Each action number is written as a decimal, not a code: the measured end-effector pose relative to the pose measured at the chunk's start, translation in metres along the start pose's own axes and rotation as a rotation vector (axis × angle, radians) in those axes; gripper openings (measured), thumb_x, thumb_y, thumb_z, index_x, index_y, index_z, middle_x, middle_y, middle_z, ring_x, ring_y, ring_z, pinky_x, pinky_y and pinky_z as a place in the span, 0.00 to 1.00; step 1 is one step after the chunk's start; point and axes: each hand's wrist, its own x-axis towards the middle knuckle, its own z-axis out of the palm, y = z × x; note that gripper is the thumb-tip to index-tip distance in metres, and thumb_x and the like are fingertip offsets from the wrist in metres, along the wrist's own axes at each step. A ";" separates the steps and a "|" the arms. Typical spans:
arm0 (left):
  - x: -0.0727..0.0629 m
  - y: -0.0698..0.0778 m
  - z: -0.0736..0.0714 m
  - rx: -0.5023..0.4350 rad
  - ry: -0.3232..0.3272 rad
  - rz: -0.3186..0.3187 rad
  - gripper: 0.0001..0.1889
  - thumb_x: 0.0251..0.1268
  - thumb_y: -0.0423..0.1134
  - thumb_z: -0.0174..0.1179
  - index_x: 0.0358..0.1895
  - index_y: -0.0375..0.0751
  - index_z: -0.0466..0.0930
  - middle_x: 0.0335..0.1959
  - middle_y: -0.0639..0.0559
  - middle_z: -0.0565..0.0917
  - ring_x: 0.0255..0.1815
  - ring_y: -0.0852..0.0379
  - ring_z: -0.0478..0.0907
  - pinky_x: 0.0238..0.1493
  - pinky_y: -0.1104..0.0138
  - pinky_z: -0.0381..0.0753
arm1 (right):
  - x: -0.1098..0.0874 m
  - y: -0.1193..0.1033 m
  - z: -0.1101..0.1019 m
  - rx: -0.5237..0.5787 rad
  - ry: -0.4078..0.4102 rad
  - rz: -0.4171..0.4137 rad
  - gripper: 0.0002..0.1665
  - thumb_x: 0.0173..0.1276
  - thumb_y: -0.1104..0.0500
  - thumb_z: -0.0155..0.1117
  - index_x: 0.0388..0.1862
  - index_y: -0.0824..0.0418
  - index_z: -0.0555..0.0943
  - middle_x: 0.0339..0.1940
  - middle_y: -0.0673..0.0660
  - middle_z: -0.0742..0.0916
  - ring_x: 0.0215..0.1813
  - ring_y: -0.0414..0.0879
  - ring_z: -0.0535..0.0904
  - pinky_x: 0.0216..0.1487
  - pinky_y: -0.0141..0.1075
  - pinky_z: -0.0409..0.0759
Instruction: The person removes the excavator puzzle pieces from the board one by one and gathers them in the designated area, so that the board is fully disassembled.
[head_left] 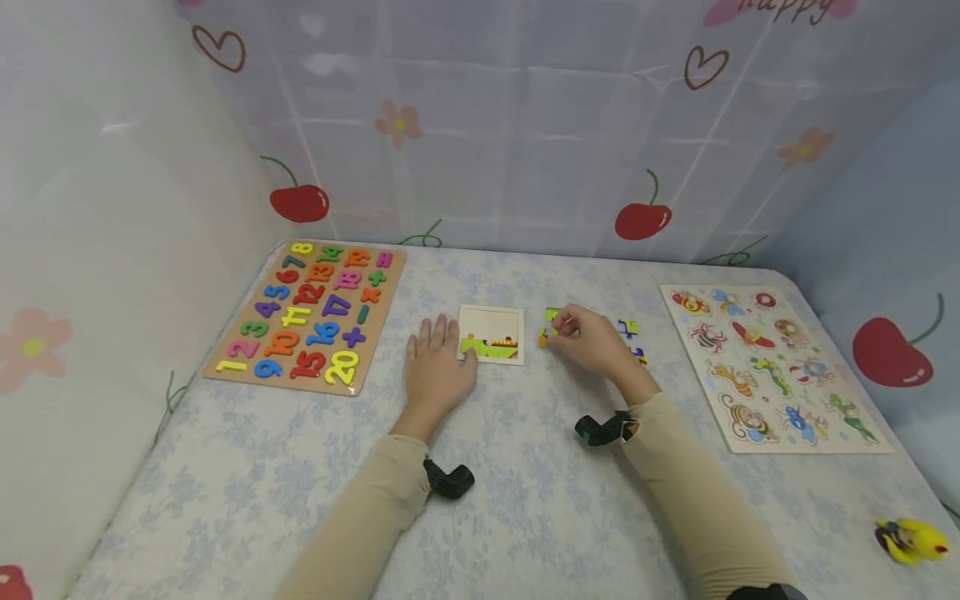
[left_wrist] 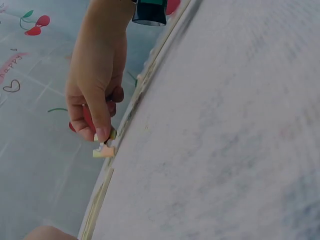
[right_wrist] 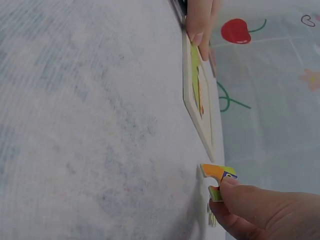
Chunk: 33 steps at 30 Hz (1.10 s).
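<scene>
A small square wooden puzzle tray [head_left: 491,320] lies mid-table, its lower part filled with green, picture-printed pieces [head_left: 489,349]. My left hand [head_left: 439,375] rests along the tray's left side with fingers extended, the thumb on its lower left corner. To the right of the tray, my right hand [head_left: 596,340] pinches a jigsaw piece [right_wrist: 212,170] between thumb and fingers. That piece is orange, green and blue with a rounded notch. More loose jigsaw pieces [head_left: 628,327] lie around and behind the right hand, partly hidden by it.
A wooden number board [head_left: 300,312] with colourful digits lies at the left. On the right is a white insect-picture board [head_left: 772,367]. A yellow toy figure [head_left: 911,540] sits near the front right. Printed curtains [head_left: 480,150] rise behind the table.
</scene>
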 end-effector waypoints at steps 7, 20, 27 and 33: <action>0.000 -0.001 -0.001 0.004 0.001 0.002 0.35 0.75 0.58 0.40 0.79 0.45 0.54 0.82 0.48 0.53 0.84 0.46 0.42 0.81 0.47 0.41 | 0.000 0.009 0.000 -0.014 -0.016 0.037 0.13 0.68 0.53 0.69 0.45 0.56 0.76 0.41 0.56 0.83 0.40 0.49 0.76 0.37 0.37 0.75; -0.001 0.000 -0.001 -0.013 0.007 0.006 0.35 0.74 0.58 0.41 0.79 0.44 0.55 0.81 0.48 0.54 0.83 0.45 0.43 0.81 0.47 0.42 | -0.001 0.010 0.004 -0.210 0.063 -0.008 0.11 0.66 0.51 0.70 0.42 0.54 0.80 0.38 0.52 0.84 0.42 0.48 0.75 0.43 0.40 0.74; -0.001 0.001 0.000 -0.021 0.006 0.018 0.33 0.75 0.57 0.40 0.79 0.51 0.56 0.81 0.48 0.54 0.83 0.45 0.42 0.81 0.47 0.41 | -0.004 0.003 0.004 -0.197 0.066 -0.050 0.09 0.70 0.52 0.65 0.45 0.54 0.82 0.36 0.53 0.84 0.39 0.49 0.75 0.39 0.39 0.73; -0.002 0.002 0.000 -0.041 -0.010 0.039 0.28 0.75 0.60 0.39 0.76 0.67 0.59 0.82 0.48 0.52 0.83 0.43 0.40 0.81 0.46 0.39 | 0.000 -0.007 0.016 -0.169 0.021 -0.101 0.16 0.70 0.52 0.65 0.54 0.55 0.82 0.37 0.53 0.82 0.41 0.48 0.74 0.41 0.39 0.72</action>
